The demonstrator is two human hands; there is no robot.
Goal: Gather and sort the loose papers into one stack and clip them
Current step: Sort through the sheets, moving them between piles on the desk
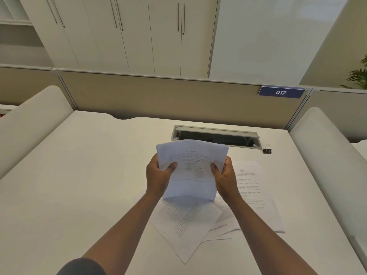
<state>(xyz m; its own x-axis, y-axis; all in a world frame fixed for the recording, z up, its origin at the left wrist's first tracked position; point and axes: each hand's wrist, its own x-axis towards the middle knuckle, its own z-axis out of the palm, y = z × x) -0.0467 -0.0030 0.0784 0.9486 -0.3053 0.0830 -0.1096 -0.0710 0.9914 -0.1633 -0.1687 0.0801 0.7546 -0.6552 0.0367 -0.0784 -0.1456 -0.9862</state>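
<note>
Both hands are raised above the surface (69, 175), each clamped on one side edge of a held sheaf of papers (190, 169); the left hand (158, 176) grips the left edge with its thumb lying across the printed face, and the right hand (224, 175) grips the right edge in the same manner, thumb on the front and fingers behind; the sheaf is held off the surface, tilted toward the camera, its top edge bowed slightly back; how many sheets it holds cannot be told. A dark sleeve (81, 266) shows at the left forearm, low in the view.

Beneath the forearms lie the loose papers (186, 225), spread flat and overlapping at different angles; one printed sheet sits cornerwise with a corner pointing toward the person; another sheet (252, 187) lies squarer to the right, partly under the right wrist; the print is too small to read apart from a web address fragment.

Farther back and to the right, a black binder clip (266, 149) rests on the surface with its wire handles up, apart from all the papers and just beside the right end of an open cable tray (214, 135) set into the surface; behind that stands a beige partition (158, 96) carrying a blue plate (281, 92) marked 017; white cabinets (129, 36) rise beyond, and green plant leaves (359, 74) show at the far right.
</note>
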